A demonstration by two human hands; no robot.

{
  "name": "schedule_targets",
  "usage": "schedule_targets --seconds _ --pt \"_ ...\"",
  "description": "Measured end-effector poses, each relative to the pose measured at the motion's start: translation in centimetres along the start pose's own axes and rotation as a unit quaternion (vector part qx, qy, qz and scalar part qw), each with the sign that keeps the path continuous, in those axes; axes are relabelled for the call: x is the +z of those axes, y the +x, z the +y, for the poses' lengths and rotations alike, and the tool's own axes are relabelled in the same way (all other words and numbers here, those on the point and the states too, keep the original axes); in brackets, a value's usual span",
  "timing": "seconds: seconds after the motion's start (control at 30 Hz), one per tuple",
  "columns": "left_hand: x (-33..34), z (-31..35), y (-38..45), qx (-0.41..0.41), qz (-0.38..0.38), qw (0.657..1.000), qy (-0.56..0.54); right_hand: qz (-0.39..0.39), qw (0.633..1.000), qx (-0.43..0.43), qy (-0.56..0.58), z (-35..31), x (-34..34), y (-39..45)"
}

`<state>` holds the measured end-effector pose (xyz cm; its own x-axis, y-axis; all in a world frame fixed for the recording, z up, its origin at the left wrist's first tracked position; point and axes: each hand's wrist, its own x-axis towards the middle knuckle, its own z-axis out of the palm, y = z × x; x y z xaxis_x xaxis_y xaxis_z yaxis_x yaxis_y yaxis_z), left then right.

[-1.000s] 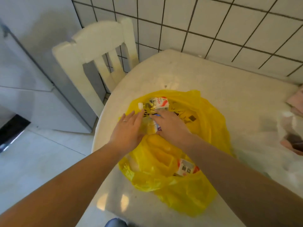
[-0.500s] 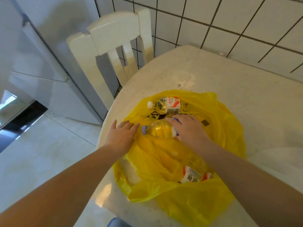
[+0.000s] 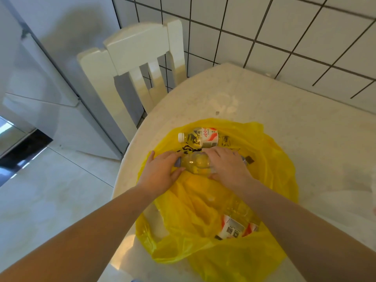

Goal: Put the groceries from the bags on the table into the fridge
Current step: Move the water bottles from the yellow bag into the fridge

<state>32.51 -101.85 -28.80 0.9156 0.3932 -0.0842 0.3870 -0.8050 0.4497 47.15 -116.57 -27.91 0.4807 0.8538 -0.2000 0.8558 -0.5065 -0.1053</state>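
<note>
A tiled wall (image 3: 284, 37) backs a pale round table (image 3: 284, 123), with a white chair (image 3: 132, 58) pushed in at its far-left edge and the fridge (image 3: 50, 78) standing beyond the chair, off the table's left side. A yellow bag (image 3: 270, 176) is spread flat near the table's left and near edges, its mouth open upward.

Three bottles lie in it. The far bottle (image 3: 200, 137), with a red and white label, lies toward the bag's far rim, white cap pointing left. The near bottle (image 3: 234, 226) lies half under plastic toward the table's near edge.

The middle bottle (image 3: 194, 162), clear, is the one in hand. Its long axis runs left to right, parallel to the far bottle, with its cap end pointing toward the table's left edge. The right hand (image 3: 225, 167) is curled over its body from above, fingers on the far side and thumb on the near side. The left hand (image 3: 160, 174) is at the cap end, fingers and thumb cupped round the neck; how firmly it grips I cannot tell.

Both hands are on the bottle, so neither has to reach. Because the cap points left, toward the fridge, the likely move is a lift straight up out of the bag and a carry leftward. The loose plastic under the left palm could drag up with the bottle.
</note>
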Motion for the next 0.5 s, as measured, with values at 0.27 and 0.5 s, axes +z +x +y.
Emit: schedule_targets --seconds 0.27,0.5 --pt "-3.7 2.2 -0.3 -0.03 0.091 0.918 -0.385 0.096 0.904 0.018 0.415 -3.5 -2.3 0.2" --pt "-3.6 1.4 -1.6 -0.034 0.107 0.924 -0.367 0.088 0.864 0.036 0.494 -6.3 -0.3 1.1"
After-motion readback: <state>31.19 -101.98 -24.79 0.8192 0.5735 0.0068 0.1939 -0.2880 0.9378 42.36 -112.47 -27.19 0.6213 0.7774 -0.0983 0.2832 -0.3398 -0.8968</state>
